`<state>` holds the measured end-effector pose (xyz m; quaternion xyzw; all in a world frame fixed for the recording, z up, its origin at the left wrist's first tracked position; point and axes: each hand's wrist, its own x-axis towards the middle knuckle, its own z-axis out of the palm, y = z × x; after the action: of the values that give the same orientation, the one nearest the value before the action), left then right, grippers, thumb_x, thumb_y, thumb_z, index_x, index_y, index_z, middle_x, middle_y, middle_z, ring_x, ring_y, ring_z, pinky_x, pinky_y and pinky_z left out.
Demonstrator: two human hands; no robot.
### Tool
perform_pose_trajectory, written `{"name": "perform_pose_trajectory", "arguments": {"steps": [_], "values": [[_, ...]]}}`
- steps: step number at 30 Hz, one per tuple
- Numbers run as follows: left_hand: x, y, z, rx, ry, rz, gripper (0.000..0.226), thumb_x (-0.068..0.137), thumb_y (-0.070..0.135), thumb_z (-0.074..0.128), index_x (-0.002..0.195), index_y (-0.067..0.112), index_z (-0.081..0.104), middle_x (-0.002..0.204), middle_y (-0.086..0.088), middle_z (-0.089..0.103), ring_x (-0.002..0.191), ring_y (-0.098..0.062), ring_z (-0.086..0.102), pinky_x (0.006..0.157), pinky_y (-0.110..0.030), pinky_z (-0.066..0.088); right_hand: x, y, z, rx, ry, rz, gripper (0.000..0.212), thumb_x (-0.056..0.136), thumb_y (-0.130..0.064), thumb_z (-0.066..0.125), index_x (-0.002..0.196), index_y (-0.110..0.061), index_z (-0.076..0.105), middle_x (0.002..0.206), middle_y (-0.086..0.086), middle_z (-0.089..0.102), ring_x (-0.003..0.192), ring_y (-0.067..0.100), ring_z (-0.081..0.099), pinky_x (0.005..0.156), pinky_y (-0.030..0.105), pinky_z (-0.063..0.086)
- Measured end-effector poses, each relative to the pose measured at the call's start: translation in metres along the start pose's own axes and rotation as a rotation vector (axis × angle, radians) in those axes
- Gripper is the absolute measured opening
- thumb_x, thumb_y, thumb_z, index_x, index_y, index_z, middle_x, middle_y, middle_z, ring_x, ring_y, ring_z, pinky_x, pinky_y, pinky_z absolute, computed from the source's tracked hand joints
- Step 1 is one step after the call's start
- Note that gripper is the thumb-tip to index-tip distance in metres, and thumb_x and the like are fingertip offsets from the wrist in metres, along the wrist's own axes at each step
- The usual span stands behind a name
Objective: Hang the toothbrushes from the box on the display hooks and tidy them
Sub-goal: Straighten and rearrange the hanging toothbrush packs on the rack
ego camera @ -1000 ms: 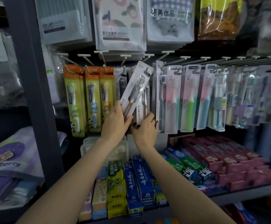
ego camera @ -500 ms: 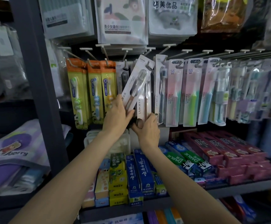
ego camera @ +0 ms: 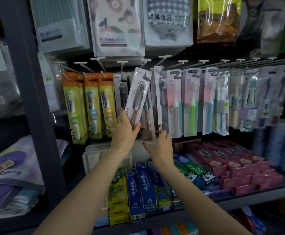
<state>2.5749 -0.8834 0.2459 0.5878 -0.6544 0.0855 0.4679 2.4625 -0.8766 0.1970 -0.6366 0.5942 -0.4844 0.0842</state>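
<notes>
My left hand [ego camera: 124, 133] is closed around the bottom of a tilted toothbrush pack [ego camera: 137, 97], its top at a display hook [ego camera: 146, 77]. Just right of that pack, my right hand [ego camera: 160, 145] pinches the hanging packs [ego camera: 149, 122].

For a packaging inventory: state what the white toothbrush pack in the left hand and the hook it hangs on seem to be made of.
White toothbrush pack: apparently a matt white card backing with a clear glossy plastic blister; the brushes show through and the blister catches glints.
Hook: probably thin metal wire, dark and slender; too small to be sure.
The left hand grips the pack's lower end.
</notes>
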Motion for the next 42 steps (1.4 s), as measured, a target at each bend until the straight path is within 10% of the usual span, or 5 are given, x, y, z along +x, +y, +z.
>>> {"name": "perform_pose_trajectory", "arguments": {"steps": [5, 15, 26, 42], "values": [[-0.003, 0.006, 0.008, -0.076, 0.054, -0.014, 0.062, 0.090, 0.032, 0.057, 0.137, 0.003, 0.028, 0.109, -0.010, 0.051, 0.080, -0.014, 0.047, 0.065, -0.024, 0.037, 0.029, -0.003, -0.035, 0.061, 0.163, -0.136, 0.039, 0.089, -0.023, 0.061, 0.119, -0.004, 0.043, 0.116, 0.008, 0.046, 0.103, 0.018, 0.047, 0.082, 0.022, 0.040], [0.017, 0.031, 0.013, -0.162, 0.090, -0.008, 0.090, 0.085, 0.036, 0.061, 0.147, 0.015, 0.000, 0.151, -0.009, 0.021, 0.134, -0.025, 0.032, 0.102, -0.035, 0.036, 0.078, -0.023, -0.039, 0.105, 0.192, -0.285, 0.051, 0.086, -0.020, 0.065, 0.125, -0.003, 0.038, 0.120, 0.011, 0.040, 0.106, 0.022, 0.046, 0.090, 0.028, 0.043], [0.025, 0.052, 0.014, -0.258, 0.127, -0.078, 0.092, 0.085, 0.033, 0.063, 0.147, 0.014, -0.002, 0.154, -0.009, 0.016, 0.134, -0.027, 0.032, 0.104, -0.038, 0.035, 0.089, -0.028, -0.051, 0.139, 0.185, -0.257, 0.076, 0.083, -0.018, 0.068, 0.141, -0.007, 0.020, 0.136, 0.014, 0.040, 0.120, 0.028, 0.048, 0.095, 0.039, 0.047], [0.013, 0.041, 0.020, -0.207, 0.137, 0.069, 0.070, 0.096, 0.032, 0.042, 0.148, 0.018, -0.004, 0.155, -0.007, 0.011, 0.139, -0.020, 0.022, 0.104, -0.024, 0.021, 0.073, -0.009, -0.059, 0.079, 0.128, -0.307, 0.055, 0.091, -0.022, 0.057, 0.136, -0.008, 0.027, 0.131, 0.012, 0.047, 0.100, 0.024, 0.057, 0.071, 0.025, 0.042]]}}
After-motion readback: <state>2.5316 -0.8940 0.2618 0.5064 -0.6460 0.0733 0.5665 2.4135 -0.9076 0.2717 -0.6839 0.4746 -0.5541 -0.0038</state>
